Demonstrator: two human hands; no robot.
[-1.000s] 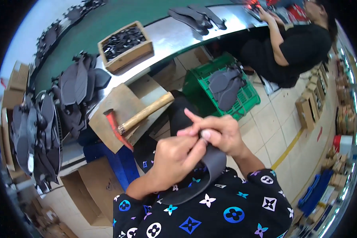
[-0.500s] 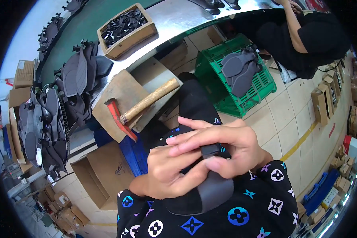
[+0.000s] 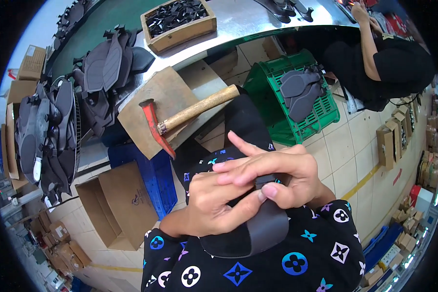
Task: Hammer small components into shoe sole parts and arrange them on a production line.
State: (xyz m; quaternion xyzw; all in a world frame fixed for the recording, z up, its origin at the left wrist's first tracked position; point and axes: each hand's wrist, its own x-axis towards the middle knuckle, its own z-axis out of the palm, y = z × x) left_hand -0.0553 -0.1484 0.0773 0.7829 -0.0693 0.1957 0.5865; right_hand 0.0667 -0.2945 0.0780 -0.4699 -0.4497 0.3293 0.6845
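In my lap I hold a dark grey shoe sole [image 3: 268, 228] with a small black heel [image 3: 264, 180] pointing up. My left hand [image 3: 216, 207] is closed round the sole from the left, its thumb tip against the heel. From the other side my right hand [image 3: 289, 176] grips the heel, thumb pressed to its edge and fingers lying across my left hand. Part of the sole is hidden under both hands. Beyond them a hammer [image 3: 199, 109] with a red head and wooden handle rests on a brown board [image 3: 146, 117].
A wooden box [image 3: 187, 35] of small black pieces stands on the metal bench [image 3: 233, 22]. Stacked soles [image 3: 102, 63] lie at the left. A green crate [image 3: 263, 97] with soles, a blue bin [image 3: 155, 180] and a cardboard box [image 3: 126, 204] surround me. Another person [image 3: 374, 63] sits far right.
My view has shifted, so the bench, board and hammer appear further right and the boxes at left sit differently. Both hands keep hold of the sole, the right thumb slightly shifted at the heel.
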